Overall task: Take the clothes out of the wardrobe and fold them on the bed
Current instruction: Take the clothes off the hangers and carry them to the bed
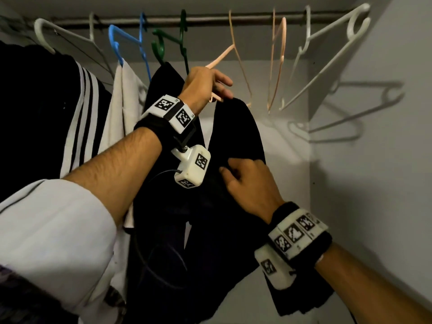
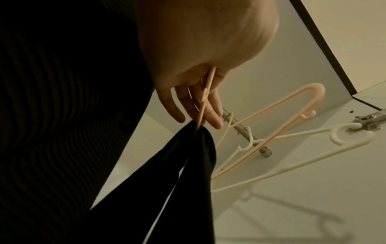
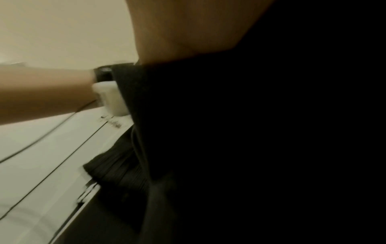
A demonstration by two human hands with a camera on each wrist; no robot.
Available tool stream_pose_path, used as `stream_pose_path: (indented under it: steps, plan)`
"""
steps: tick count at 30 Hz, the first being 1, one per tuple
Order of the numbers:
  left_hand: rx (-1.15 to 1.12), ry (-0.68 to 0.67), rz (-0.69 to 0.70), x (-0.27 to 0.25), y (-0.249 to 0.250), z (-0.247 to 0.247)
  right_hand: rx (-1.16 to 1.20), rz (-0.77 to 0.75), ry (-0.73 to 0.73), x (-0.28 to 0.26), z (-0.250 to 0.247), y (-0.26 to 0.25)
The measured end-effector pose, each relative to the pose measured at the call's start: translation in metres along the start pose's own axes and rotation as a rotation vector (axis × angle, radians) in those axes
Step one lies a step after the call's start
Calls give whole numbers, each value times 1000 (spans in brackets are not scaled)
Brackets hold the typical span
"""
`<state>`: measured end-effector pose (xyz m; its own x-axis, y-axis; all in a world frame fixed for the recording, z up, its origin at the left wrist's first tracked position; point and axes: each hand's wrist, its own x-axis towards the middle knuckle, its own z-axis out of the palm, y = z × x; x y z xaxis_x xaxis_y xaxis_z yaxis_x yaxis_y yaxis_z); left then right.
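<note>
Black garment point(image 1: 236, 136) — right hand point(image 1: 247, 183) grips it, left hand point(image 1: 205, 85) holds peach hanger point(image 1: 219, 58).

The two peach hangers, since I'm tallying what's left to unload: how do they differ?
The left peach hanger carries a black garment over its bar; the right peach hanger hangs bare. The left hand grips the left one; nothing touches the right. Both hook on the rail and share colour.
</note>
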<state>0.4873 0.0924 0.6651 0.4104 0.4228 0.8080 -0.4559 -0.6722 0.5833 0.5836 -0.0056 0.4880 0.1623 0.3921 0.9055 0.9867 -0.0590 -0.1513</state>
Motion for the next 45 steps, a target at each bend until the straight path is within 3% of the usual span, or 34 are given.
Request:
stream_pose_path:
  steps: [5, 9, 14, 18, 23, 27, 32, 37, 42, 45]
  plan:
    - [-192, 37, -44, 2, -3, -1, 16, -30, -118, -59, 20, 0]
    - [-191, 26, -68, -6, -2, 0, 71, -19, -105, -65, 14, 10]
    - [-184, 24, -62, -10, -3, -3, 92, 22, 123, -28, -26, 4]
    - [-142, 20, -49, -11, -6, -2, 77, 51, 280, 36, -54, -2]
    - [-155, 21, -61, -11, -9, 3, -148, 72, 156, 102, -57, -5]
    - [-198, 26, -71, -11, -10, 2, -203, 55, 67, 113, -47, 4]
    - [-260, 36, -71, -10, -11, -2, -201, -31, 82, 87, -35, 4]
    - [-259, 63, -71, -8, -16, -3, -127, -87, 24, 27, -16, 1]
    - [-376, 31, -131, -6, -18, 5, -52, -150, -75, -22, -10, 14]
    - [-350, 38, -125, -4, -19, 6, -81, -242, -209, -41, -9, 17]
